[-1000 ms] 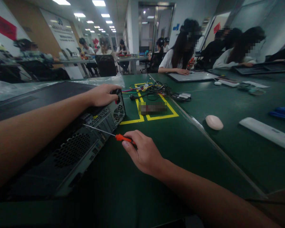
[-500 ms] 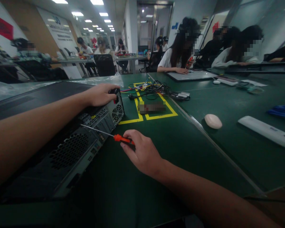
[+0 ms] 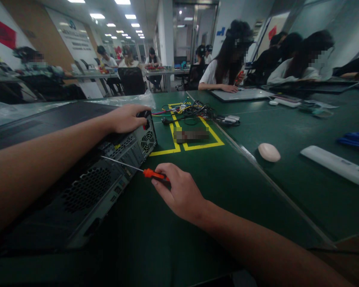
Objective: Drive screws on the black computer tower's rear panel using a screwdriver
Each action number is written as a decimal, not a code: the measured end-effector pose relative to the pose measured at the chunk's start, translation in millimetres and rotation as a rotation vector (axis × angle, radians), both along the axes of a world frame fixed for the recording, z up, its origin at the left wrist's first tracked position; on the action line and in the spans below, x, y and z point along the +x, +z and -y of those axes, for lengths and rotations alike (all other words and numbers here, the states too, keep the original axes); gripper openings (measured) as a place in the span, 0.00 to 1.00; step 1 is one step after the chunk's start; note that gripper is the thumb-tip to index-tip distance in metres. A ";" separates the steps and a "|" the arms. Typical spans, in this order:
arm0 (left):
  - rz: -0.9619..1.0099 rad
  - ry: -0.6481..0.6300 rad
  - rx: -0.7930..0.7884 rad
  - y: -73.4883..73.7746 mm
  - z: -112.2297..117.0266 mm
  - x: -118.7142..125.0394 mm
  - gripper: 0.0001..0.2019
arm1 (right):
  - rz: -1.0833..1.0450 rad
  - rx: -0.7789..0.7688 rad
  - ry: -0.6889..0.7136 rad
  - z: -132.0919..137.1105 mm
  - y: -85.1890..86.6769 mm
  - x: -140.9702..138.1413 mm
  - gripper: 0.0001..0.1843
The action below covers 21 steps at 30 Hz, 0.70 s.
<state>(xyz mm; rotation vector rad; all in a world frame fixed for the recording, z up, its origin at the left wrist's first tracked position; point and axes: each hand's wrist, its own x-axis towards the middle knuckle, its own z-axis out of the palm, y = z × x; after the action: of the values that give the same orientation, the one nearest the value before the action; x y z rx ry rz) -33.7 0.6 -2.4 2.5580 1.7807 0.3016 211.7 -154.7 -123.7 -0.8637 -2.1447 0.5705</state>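
A black desktop computer case point(image 3: 48, 115) lies on its side at the left, its metal back panel with vents and slots facing me. My left hand point(image 3: 126, 118) grips the case's far top edge, thumb bent down by the power supply corner and the other fingers partly hidden. In my right hand point(image 3: 179, 191) is a screwdriver point(image 3: 156, 174) with an orange and black handle, pinched between thumb and fingers. Its long thin shaft points left across the back panel. The tip is at the case near the yellow label, though I cannot tell whether it sits in a screw.
Beyond the case, a tangle of cables point(image 3: 202, 111) lies on the green table point(image 3: 227, 191) by yellow tape markings. A pale rounded object point(image 3: 268, 152) and a long white device point(image 3: 335, 164) lie at right. A person point(image 3: 227, 59) works across the table at a flat panel.
Both of my hands, the screwdriver and the case look unmoved. Only slight shifts of the view and of people in the background show.
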 end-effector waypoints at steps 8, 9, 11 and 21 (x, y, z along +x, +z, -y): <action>0.001 0.019 -0.015 2.2 1.5 1.2 0.39 | -0.011 -0.002 0.007 -0.3 0.0 0.0 0.07; 0.003 0.024 -0.017 2.5 1.9 1.5 0.39 | -0.012 -0.003 0.011 -0.5 -0.2 -0.1 0.07; 0.005 0.028 -0.026 3.0 2.5 1.9 0.39 | -0.016 -0.003 0.018 -0.9 -0.4 -0.3 0.08; 0.016 0.003 -0.017 1.4 0.1 -0.7 0.38 | -0.031 0.005 0.025 -0.9 -0.2 1.1 0.07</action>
<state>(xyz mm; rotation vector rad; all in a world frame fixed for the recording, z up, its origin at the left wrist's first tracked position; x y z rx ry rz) -34.5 0.5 -1.0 2.5343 1.7748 0.3041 212.8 -153.8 -123.9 -0.8214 -2.1303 0.5877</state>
